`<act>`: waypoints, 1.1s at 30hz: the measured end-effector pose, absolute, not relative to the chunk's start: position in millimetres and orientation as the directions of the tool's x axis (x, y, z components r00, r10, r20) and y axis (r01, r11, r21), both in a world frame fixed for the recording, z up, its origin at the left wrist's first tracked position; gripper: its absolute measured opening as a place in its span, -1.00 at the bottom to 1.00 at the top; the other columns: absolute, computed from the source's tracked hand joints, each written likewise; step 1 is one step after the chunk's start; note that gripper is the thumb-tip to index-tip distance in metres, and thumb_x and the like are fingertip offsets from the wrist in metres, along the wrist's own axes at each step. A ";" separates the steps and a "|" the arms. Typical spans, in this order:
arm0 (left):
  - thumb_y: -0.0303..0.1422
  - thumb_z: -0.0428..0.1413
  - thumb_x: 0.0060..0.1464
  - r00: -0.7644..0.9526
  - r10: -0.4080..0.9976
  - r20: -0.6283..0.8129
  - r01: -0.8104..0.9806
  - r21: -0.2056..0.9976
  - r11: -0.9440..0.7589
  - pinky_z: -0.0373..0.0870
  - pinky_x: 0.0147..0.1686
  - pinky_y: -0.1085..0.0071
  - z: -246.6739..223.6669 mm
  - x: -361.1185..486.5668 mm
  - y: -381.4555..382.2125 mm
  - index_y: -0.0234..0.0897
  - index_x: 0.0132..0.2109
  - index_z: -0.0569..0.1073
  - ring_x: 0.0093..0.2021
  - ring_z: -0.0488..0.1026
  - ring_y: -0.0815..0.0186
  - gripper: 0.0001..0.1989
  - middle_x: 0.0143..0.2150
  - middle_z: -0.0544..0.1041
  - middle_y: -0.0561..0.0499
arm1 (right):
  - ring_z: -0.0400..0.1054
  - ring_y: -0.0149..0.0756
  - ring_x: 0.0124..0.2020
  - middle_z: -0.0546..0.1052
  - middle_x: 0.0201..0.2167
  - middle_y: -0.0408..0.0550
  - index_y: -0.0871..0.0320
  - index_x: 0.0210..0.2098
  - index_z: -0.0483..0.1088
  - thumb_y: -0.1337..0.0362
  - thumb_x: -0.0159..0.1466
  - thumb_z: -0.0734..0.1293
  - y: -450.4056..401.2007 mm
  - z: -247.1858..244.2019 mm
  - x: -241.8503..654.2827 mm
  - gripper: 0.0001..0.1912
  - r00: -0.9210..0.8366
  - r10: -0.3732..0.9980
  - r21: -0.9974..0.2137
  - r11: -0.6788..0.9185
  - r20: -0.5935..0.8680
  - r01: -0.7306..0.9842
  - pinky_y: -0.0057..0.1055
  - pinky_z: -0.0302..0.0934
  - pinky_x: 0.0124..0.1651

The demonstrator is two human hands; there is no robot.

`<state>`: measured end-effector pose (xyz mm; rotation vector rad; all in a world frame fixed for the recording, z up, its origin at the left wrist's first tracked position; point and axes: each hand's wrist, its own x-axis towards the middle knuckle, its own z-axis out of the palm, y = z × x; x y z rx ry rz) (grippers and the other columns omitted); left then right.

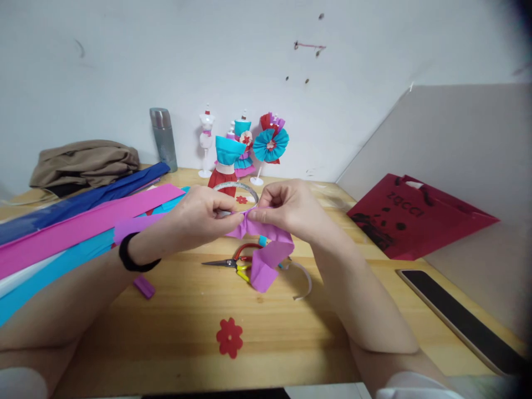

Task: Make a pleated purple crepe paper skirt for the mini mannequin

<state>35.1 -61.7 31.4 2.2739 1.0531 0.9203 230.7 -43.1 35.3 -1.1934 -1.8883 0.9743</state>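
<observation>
A purple crepe strip [272, 244] hangs in gathered folds between my hands, its loose end dangling down to the right. My left hand [208, 210] pinches the left part of the folds. Close beside it, my right hand [285, 208] pinches the same strip between thumb and fingers. Behind my fingertips is a roll of tape [239, 185], partly hidden. Scissors [224, 263] with red and yellow handles lie on the table below, partly covered by the strip. Nearer to me lies a red paper flower [229, 337].
Pink [91, 227] and blue crepe strips lie at the left, by a brown cloth [85, 166] and a bottle [163, 138]. Small dressed forms [270, 145] stand at the back. A red bag [415, 219] and a phone [457, 316] are at the right.
</observation>
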 end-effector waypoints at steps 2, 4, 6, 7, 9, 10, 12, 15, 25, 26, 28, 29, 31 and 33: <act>-0.30 0.05 0.01 0.472 0.811 0.345 0.487 0.665 -0.566 -0.20 -0.66 0.51 30.2 35.1 -61.2 -0.26 -0.62 0.14 -0.60 -0.06 0.52 -0.66 -0.64 0.00 0.18 | 0.21 -0.46 -0.68 0.36 -0.73 -0.18 0.14 -0.66 0.27 0.25 -0.01 0.49 -42.2 34.6 230.5 -0.68 -0.309 0.936 -0.857 0.293 0.167 0.425 -0.53 -0.01 -0.66; -0.25 0.12 -0.01 0.455 0.836 0.307 0.495 0.693 -0.524 -0.21 -0.66 0.51 28.7 35.0 -60.5 -0.27 -0.62 0.21 -0.60 -0.06 0.52 -0.65 -0.64 0.01 0.19 | 0.18 -0.48 -0.68 0.34 -0.74 -0.19 0.14 -0.67 0.26 0.25 -0.01 0.50 -42.1 33.6 229.3 -0.67 -0.301 0.938 -0.851 0.297 0.174 0.433 -0.53 -0.03 -0.66; -0.20 0.14 -0.01 0.426 0.855 0.296 0.504 0.707 -0.496 -0.19 -0.66 0.51 27.3 35.3 -58.9 -0.28 -0.61 0.28 -0.60 -0.04 0.52 -0.65 -0.65 0.04 0.19 | 0.16 -0.49 -0.69 0.32 -0.75 -0.21 0.14 -0.67 0.24 0.25 -0.01 0.50 -42.6 32.7 227.8 -0.66 -0.312 0.931 -0.848 0.314 0.188 0.427 -0.54 -0.04 -0.66; -0.18 0.13 0.00 0.410 0.860 0.303 0.506 0.709 -0.491 -0.18 -0.66 0.51 26.9 35.6 -58.0 -0.29 -0.62 0.29 -0.60 -0.03 0.51 -0.63 -0.65 0.05 0.18 | 0.15 -0.50 -0.68 0.31 -0.75 -0.22 0.14 -0.67 0.24 0.23 -0.01 0.50 -42.9 32.4 227.4 -0.65 -0.320 0.925 -0.845 0.330 0.203 0.420 -0.54 -0.05 -0.66; -0.18 0.08 0.03 0.389 0.867 0.312 0.512 0.709 -0.485 -0.13 -0.65 0.52 26.9 36.3 -56.2 -0.29 -0.62 0.28 -0.60 0.02 0.50 -0.62 -0.65 0.10 0.16 | 0.14 -0.50 -0.66 0.30 -0.73 -0.22 0.14 -0.66 0.24 0.18 0.00 0.51 -44.0 32.6 227.6 -0.63 -0.345 0.907 -0.836 0.376 0.243 0.400 -0.54 -0.05 -0.64; -0.18 0.06 0.04 0.388 0.867 0.312 0.515 0.707 -0.485 -0.11 -0.64 0.52 27.4 36.6 -55.6 -0.29 -0.63 0.26 -0.59 0.04 0.50 -0.62 -0.65 0.12 0.14 | 0.13 -0.50 -0.66 0.30 -0.72 -0.22 0.15 -0.65 0.25 0.16 0.01 0.50 -44.8 33.0 228.2 -0.63 -0.362 0.895 -0.830 0.399 0.261 0.390 -0.54 -0.04 -0.64; -0.18 0.05 0.03 0.386 0.871 0.304 0.529 0.701 -0.479 -0.09 -0.63 0.52 29.4 37.1 -55.6 -0.28 -0.63 0.24 -0.58 0.05 0.49 -0.62 -0.65 0.13 0.14 | 0.13 -0.50 -0.65 0.29 -0.71 -0.22 0.14 -0.65 0.25 0.14 0.04 0.48 -46.8 34.7 229.9 -0.63 -0.393 0.877 -0.820 0.429 0.277 0.379 -0.53 -0.04 -0.63; -0.17 0.05 0.03 0.357 0.888 0.290 0.559 0.695 -0.452 -0.08 -0.62 0.51 33.1 37.3 -57.7 -0.27 -0.63 0.21 -0.57 0.05 0.49 -0.61 -0.65 0.12 0.13 | 0.12 -0.50 -0.64 0.28 -0.71 -0.22 0.14 -0.65 0.24 0.17 0.08 0.43 -50.6 37.8 231.9 -0.66 -0.408 0.871 -0.810 0.438 0.274 0.390 -0.52 -0.04 -0.62; -0.18 0.05 0.04 0.329 0.892 0.311 0.577 0.681 -0.450 -0.09 -0.60 0.49 29.2 35.7 -56.7 -0.28 -0.63 0.23 -0.57 0.05 0.48 -0.61 -0.64 0.10 0.13 | 0.13 -0.50 -0.60 0.29 -0.65 -0.21 0.17 -0.59 0.31 0.28 0.10 0.33 -53.4 35.7 229.7 -0.82 -0.418 0.852 -0.768 0.488 0.316 0.414 -0.51 -0.02 -0.57; -0.19 0.05 0.04 0.335 0.889 0.311 0.574 0.681 -0.454 -0.09 -0.60 0.49 28.8 35.7 -56.2 -0.28 -0.63 0.24 -0.57 0.06 0.48 -0.62 -0.64 0.10 0.13 | 0.14 -0.49 -0.59 0.30 -0.64 -0.21 0.17 -0.58 0.32 0.27 0.10 0.33 -53.3 34.9 229.7 -0.83 -0.433 0.845 -0.775 0.491 0.314 0.398 -0.51 -0.01 -0.57; -0.20 0.05 0.03 0.338 0.888 0.313 0.571 0.682 -0.458 -0.08 -0.60 0.49 29.3 36.0 -56.3 -0.28 -0.63 0.24 -0.56 0.06 0.48 -0.63 -0.64 0.10 0.13 | 0.14 -0.49 -0.58 0.31 -0.63 -0.21 0.18 -0.56 0.34 0.29 0.10 0.31 -53.2 34.2 229.8 -0.86 -0.452 0.834 -0.782 0.498 0.316 0.374 -0.51 0.00 -0.56; -0.20 0.06 0.04 0.335 0.889 0.312 0.570 0.684 -0.455 -0.07 -0.60 0.50 30.0 36.2 -56.7 -0.28 -0.63 0.24 -0.56 0.06 0.48 -0.63 -0.64 0.10 0.13 | 0.14 -0.50 -0.59 0.31 -0.63 -0.21 0.18 -0.56 0.34 0.30 0.09 0.31 -53.1 34.2 230.0 -0.87 -0.453 0.833 -0.784 0.500 0.319 0.368 -0.51 0.00 -0.56; -0.19 0.06 0.04 0.328 0.892 0.311 0.568 0.690 -0.449 -0.08 -0.60 0.50 31.9 36.5 -58.1 -0.29 -0.63 0.25 -0.56 0.05 0.48 -0.62 -0.64 0.10 0.14 | 0.13 -0.50 -0.60 0.30 -0.64 -0.22 0.17 -0.56 0.34 0.31 0.07 0.31 -52.9 34.9 230.3 -0.89 -0.450 0.836 -0.796 0.490 0.313 0.357 -0.51 0.01 -0.56; -0.19 0.07 0.05 0.336 0.888 0.313 0.553 0.698 -0.455 -0.10 -0.61 0.50 33.3 36.4 -59.5 -0.29 -0.63 0.24 -0.57 0.03 0.49 -0.61 -0.64 0.10 0.14 | 0.15 -0.49 -0.60 0.32 -0.64 -0.22 0.16 -0.54 0.33 0.32 0.06 0.33 -52.6 35.7 230.3 -0.91 -0.445 0.843 -0.813 0.472 0.302 0.342 -0.51 0.02 -0.57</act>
